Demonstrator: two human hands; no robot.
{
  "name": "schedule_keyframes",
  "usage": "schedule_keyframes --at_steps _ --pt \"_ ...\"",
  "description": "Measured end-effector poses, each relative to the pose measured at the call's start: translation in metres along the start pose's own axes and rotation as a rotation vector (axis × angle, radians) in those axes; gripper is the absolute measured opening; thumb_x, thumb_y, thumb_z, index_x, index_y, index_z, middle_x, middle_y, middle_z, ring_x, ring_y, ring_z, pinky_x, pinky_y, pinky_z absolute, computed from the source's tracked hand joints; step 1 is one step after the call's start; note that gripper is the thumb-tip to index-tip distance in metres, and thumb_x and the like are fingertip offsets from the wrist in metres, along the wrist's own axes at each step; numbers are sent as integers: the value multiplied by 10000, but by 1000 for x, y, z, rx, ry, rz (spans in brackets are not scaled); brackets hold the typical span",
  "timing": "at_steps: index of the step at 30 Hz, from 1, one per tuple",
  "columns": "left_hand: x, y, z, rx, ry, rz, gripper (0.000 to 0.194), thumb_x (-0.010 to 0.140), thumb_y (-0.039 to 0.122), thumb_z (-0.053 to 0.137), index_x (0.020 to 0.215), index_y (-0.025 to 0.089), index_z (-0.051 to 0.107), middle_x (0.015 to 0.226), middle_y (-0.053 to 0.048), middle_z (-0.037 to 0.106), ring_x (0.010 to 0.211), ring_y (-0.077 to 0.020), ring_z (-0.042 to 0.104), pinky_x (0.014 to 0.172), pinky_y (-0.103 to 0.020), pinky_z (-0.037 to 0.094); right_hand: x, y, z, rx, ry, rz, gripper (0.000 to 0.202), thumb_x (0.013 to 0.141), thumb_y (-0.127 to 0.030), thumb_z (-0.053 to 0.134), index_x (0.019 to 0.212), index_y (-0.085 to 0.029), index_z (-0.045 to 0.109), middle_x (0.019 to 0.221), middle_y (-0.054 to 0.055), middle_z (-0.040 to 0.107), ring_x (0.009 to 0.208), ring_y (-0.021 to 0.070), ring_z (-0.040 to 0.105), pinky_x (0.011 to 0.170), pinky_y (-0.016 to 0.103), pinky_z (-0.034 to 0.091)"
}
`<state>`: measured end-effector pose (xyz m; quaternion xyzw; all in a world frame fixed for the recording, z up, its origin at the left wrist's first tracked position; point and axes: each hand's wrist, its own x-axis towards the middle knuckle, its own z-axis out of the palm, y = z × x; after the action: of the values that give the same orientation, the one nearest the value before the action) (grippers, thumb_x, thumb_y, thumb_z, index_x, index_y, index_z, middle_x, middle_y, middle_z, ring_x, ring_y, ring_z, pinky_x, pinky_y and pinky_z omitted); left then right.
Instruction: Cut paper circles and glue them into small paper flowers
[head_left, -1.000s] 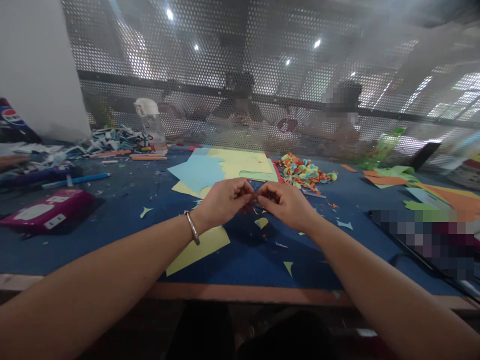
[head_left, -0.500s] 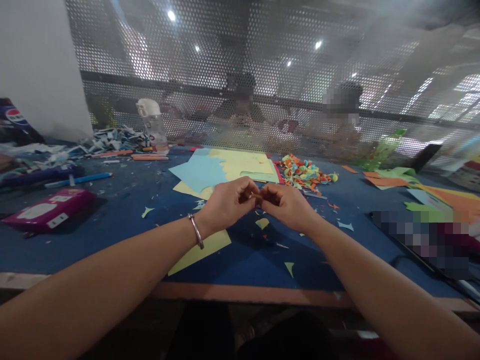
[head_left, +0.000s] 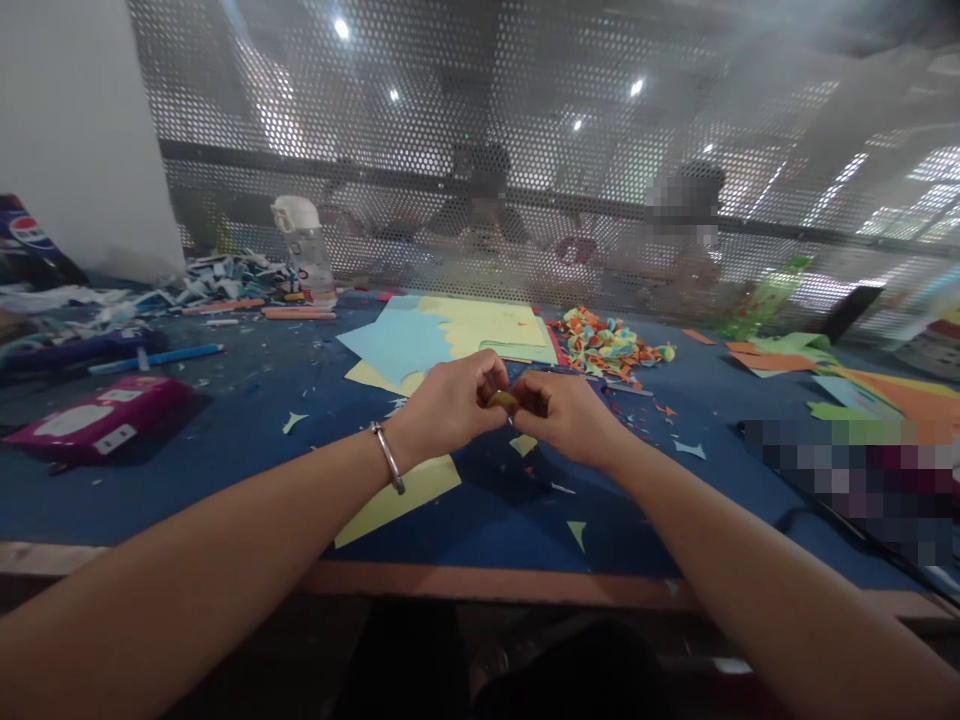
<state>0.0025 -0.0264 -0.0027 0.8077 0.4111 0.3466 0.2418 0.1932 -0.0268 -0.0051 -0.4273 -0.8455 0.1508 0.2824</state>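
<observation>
My left hand (head_left: 455,400) and my right hand (head_left: 566,412) meet above the middle of the blue table. Both pinch a small yellowish paper piece (head_left: 502,401) between their fingertips, partly hidden by the fingers. Below the hands lies a yellow paper scrap (head_left: 523,446). A yellow sheet (head_left: 412,500) rests partly under my left forearm. Just beyond the hands, a light blue sheet (head_left: 409,335) and a pale yellow sheet (head_left: 491,325) overlap. To their right is a heap of small curled paper pieces (head_left: 611,340) in orange, yellow, green and blue.
On the left lie a purple packet (head_left: 101,415) and a blue pen (head_left: 157,359); a clear bottle (head_left: 307,255) with a white lid stands behind. Coloured sheets (head_left: 862,385) and a pixelated dark device (head_left: 847,490) are at right. A perforated screen (head_left: 420,120) rises at the back.
My right hand has shifted slightly left and down. The paper piece has turned between the fingertips and now shows more of its yellowish face. Both hands keep their pinch.
</observation>
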Motion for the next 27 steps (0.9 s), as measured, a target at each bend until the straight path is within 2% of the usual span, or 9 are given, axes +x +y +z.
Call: schedule_keyframes --at_steps 4,6,8,10,14,18,21,23,27 --pt "2 -10 -11 96 -51 -65 212 647 141 602 850 198 580 644 28 616 597 -131 558 557 -258 395 0 4 0 -18 15 10 50 731 -200 593 708 -182 552 612 -39 520 557 100 444 565 244 310" --pt "2 -13 -16 118 -24 -96 186 672 146 605 853 190 594 675 8 656 635 -149 606 582 -262 428 0 6 -2 -17 27 41 55 741 -207 592 711 -183 552 599 -43 512 542 96 433 560 239 318" --pt "3 -12 -17 33 25 -58 210 719 166 615 929 179 604 795 -27 707 720 -157 656 653 -267 481 0 8 -5 -26 26 63 60 745 -208 589 706 -184 551 591 -43 511 534 95 429 553 237 320" --pt "4 -8 -13 -68 21 14 269 755 195 639 1019 170 600 914 -59 729 809 -163 685 720 -271 510 0 9 -6 -43 9 60 54 735 -201 596 704 -183 555 595 -39 521 541 100 442 553 239 319" --pt "5 -4 -2 -61 -49 77 315 780 184 644 1094 174 616 896 -47 751 826 -166 697 735 -273 493 1 7 -4 -67 -36 38 50 710 -190 615 713 -178 567 610 -32 540 550 107 462 552 246 310" --pt "8 -11 -2 -92 -151 7 270 757 153 628 1026 161 653 800 -35 744 736 -154 675 671 -256 468 1 3 -1 -66 -93 11 98 697 -167 607 646 -185 525 578 -45 522 523 94 440 538 240 300" --pt "10 -18 -6 -183 -200 -16 199 748 146 638 939 158 694 787 -36 739 720 -148 655 671 -259 468 1 4 -2 -62 -90 10 110 701 -166 606 629 -186 524 560 -50 513 514 89 432 529 234 299" --pt "10 -20 -7 -268 -189 -73 148 743 136 667 879 157 720 779 -35 732 714 -145 643 700 -275 481 0 7 -5 -61 -50 23 72 720 -177 603 664 -182 556 573 -46 526 525 94 448 535 231 318" --pt "9 -16 -8 -613 -90 -347 93 752 86 710 826 142 724 743 -15 706 687 -117 639 758 -286 517 -1 12 -13 -58 98 22 64 789 -224 595 754 -174 612 600 -30 545 529 99 464 538 235 355"
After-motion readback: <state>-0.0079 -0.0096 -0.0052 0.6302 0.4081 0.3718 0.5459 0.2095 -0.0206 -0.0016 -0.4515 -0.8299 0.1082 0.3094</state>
